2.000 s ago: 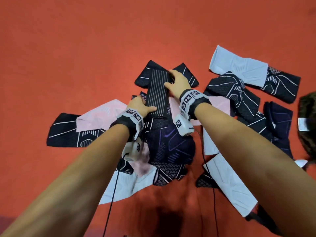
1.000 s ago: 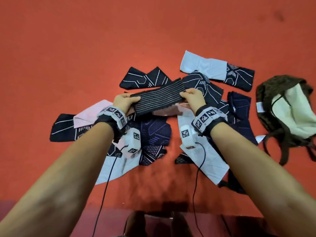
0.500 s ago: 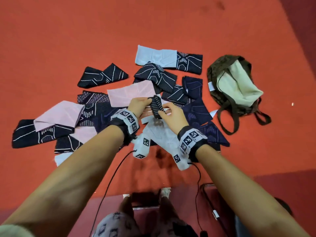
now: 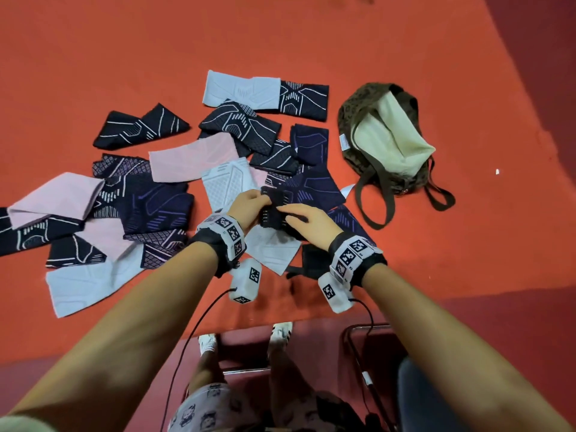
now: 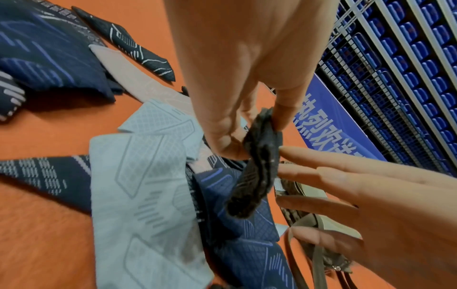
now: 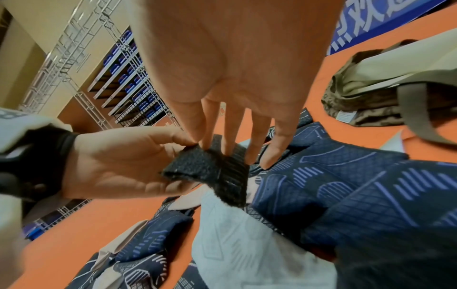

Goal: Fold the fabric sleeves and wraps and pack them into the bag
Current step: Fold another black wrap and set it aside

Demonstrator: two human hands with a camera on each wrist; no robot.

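1. Left hand [image 4: 249,202]: its grip is clamped on a folded black wrap [image 4: 274,210], thumb and fingertips pinching the upper end, as the left wrist view shows [image 5: 259,166].
2. Right hand [image 4: 307,221]: fingers [image 6: 247,136] straight and spread apart, their tips laid against the wrap's outer face; nothing is held in this grip.
3. The wrap is bunched into a short, thick roll, held just above the pile between the two hands.
4. Surface: orange [image 4: 280,35]. Loose sleeves lie scattered over it from 9 o'clock round to 1 o'clock of the hands, many overlapping.
5. A pale blue sleeve [image 4: 226,182] lies at 11 o'clock of the hands; a pink sleeve [image 4: 193,159] overlaps it further out at 10 o'clock.
6. A navy sleeve [image 4: 314,188] lies just beside the wrap at 1 o'clock.
7. Bag [image 4: 367,132]: brown, mouth open showing cream lining, lying at 2 o'clock, near the pile, straps trailing toward the person.
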